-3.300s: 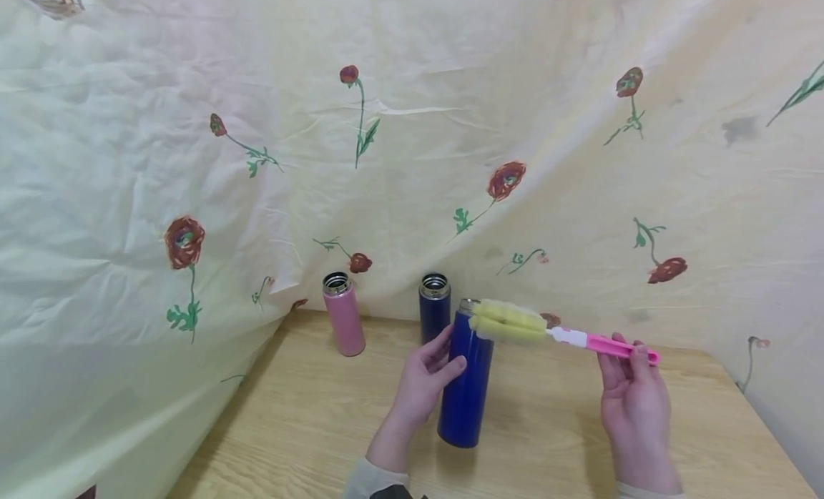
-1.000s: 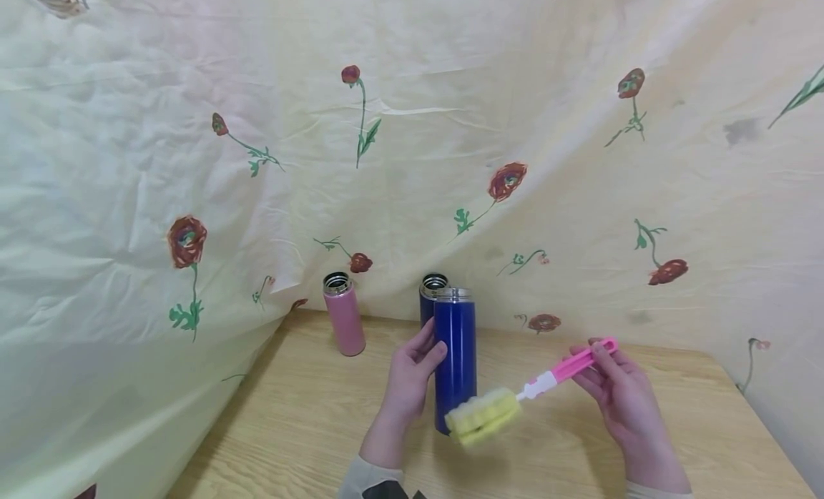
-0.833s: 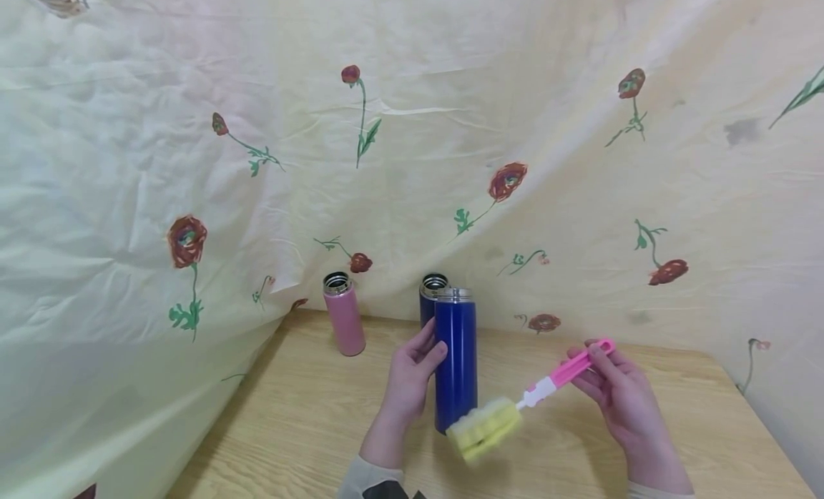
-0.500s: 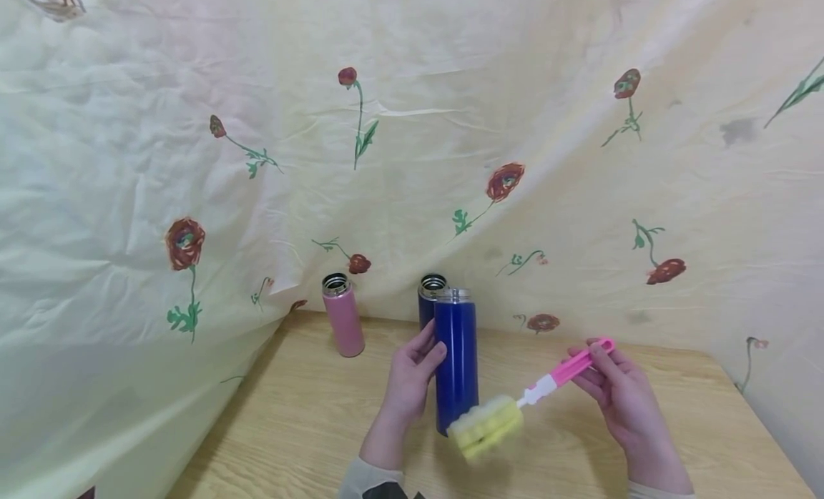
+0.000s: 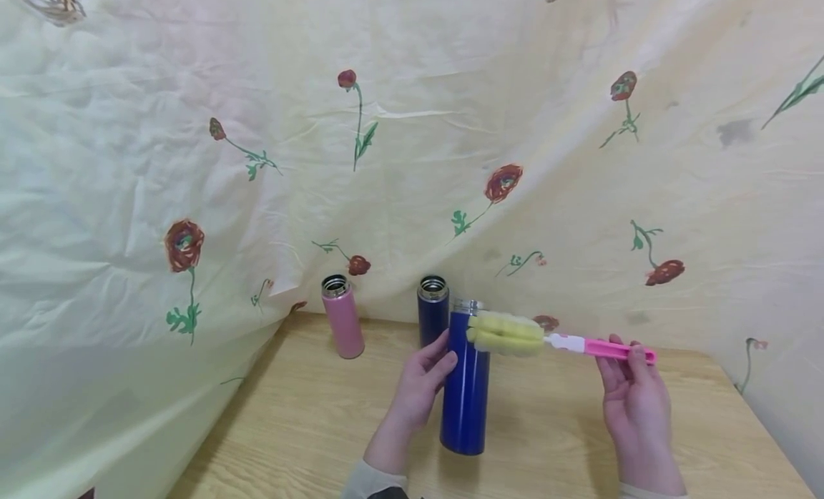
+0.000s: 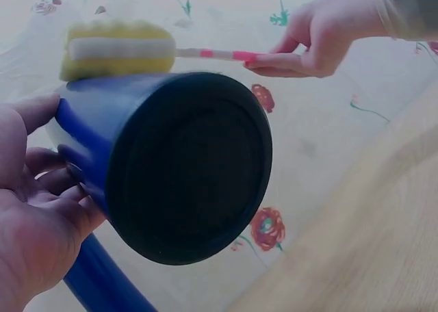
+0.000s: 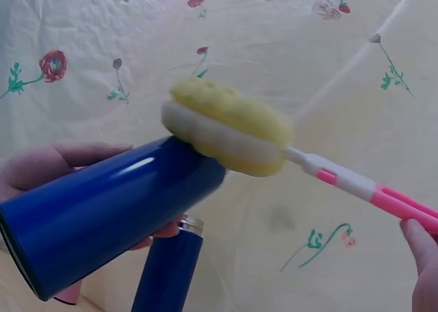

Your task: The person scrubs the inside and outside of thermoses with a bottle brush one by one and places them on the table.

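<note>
My left hand [image 5: 418, 384] grips a tall blue bottle [image 5: 465, 406] around its upper side and holds it up off the table, slightly tilted. The bottle's dark base [image 6: 195, 172] faces the left wrist view. My right hand [image 5: 637, 406] pinches the pink handle of a bottle brush [image 5: 618, 349] near its end. Its yellow and white sponge head [image 7: 229, 127] lies against the bottle's outside, just below the metal neck. In the head view the brush head partly hides that neck.
A pink bottle [image 5: 344, 320] and a dark blue bottle [image 5: 433, 317], both uncapped, stand upright at the back of the wooden table [image 5: 302, 427]. A flower-patterned cloth [image 5: 399, 199] hangs behind and at the left side.
Over the last half second the brush has swung up from the bottle's lower end to its upper end. The bottle has tilted and dropped slightly, uncovering more of the dark blue bottle behind it.
</note>
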{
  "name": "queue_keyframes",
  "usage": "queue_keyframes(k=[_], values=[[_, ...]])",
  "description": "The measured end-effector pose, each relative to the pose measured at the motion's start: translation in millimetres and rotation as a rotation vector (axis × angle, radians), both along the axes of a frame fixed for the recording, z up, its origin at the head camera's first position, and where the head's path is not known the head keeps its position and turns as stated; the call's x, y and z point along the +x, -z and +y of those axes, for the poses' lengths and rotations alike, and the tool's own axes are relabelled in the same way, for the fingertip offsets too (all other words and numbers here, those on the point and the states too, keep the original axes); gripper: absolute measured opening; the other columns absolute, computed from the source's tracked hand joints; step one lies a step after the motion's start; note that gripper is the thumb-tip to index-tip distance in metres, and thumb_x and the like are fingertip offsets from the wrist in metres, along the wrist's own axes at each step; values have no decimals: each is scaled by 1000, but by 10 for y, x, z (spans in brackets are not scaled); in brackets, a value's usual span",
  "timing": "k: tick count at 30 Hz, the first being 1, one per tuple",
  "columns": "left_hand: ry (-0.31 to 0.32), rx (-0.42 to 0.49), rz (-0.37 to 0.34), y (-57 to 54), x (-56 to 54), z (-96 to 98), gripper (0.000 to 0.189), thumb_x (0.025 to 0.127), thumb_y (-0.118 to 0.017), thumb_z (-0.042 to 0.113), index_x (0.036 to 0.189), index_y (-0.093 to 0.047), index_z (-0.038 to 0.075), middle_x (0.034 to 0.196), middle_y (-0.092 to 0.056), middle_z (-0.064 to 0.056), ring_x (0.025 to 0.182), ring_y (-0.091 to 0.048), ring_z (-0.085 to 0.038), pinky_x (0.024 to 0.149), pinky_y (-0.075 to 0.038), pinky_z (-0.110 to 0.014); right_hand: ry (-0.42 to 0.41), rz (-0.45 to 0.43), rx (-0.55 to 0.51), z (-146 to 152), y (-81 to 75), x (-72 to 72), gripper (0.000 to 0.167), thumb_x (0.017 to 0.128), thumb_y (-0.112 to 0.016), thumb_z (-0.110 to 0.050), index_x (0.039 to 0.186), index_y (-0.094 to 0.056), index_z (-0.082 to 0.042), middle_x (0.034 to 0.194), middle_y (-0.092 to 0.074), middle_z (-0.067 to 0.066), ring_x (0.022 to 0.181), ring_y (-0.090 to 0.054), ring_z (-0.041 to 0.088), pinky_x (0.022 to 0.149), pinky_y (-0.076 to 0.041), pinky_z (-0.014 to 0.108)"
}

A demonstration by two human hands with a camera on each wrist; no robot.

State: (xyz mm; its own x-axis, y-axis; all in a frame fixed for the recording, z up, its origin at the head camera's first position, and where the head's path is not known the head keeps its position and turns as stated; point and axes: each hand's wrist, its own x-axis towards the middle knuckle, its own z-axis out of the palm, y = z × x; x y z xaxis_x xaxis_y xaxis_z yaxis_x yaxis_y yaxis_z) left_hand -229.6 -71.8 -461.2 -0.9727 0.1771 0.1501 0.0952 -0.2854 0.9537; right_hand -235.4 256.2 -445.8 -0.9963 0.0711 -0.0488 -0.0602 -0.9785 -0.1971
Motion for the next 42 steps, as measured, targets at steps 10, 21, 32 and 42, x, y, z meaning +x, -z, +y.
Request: queue_keyframes(k=[10, 21, 32, 42], values=[[-27, -92, 49, 2, 28, 24, 83, 94, -82, 15, 162, -39, -4, 157, -53, -24, 143, -53, -37, 117, -46, -50, 100, -109, -14, -67, -97, 29, 12, 108, -60, -12, 117, -56, -6, 109, -72, 18, 105, -77, 28, 99, -58, 38], [-12, -26, 89, 19, 1, 40, 81, 94, -79, 2, 163, -37, -3, 159, -50, -22, 146, -51, -36, 117, -46, -36, 157, -146, -2, -70, -129, 49, 17, 105, -65, -11, 119, -57, -6, 111, -71, 16, 108, -76, 26, 97, -59, 37], [0, -119, 130, 39, -19, 39, 80, 100, -73, 3, 166, -27, -5, 170, -35, -19, 154, -38, -34, 122, -38, -32, 172, -115, -4, -94, -128, 54, 13, 106, -64, -10, 115, -58, -3, 106, -73, 20, 101, -78, 30, 93, -61, 39], [-92, -138, 109, 29, 13, 28, 80, 90, -87, 11, 158, -47, -2, 148, -62, -21, 135, -61, -37, 110, -53, -46, 189, -88, 25, -90, -139, 64, 13, 106, -64, -10, 115, -60, -3, 106, -75, 20, 101, -79, 29, 92, -61, 39]])
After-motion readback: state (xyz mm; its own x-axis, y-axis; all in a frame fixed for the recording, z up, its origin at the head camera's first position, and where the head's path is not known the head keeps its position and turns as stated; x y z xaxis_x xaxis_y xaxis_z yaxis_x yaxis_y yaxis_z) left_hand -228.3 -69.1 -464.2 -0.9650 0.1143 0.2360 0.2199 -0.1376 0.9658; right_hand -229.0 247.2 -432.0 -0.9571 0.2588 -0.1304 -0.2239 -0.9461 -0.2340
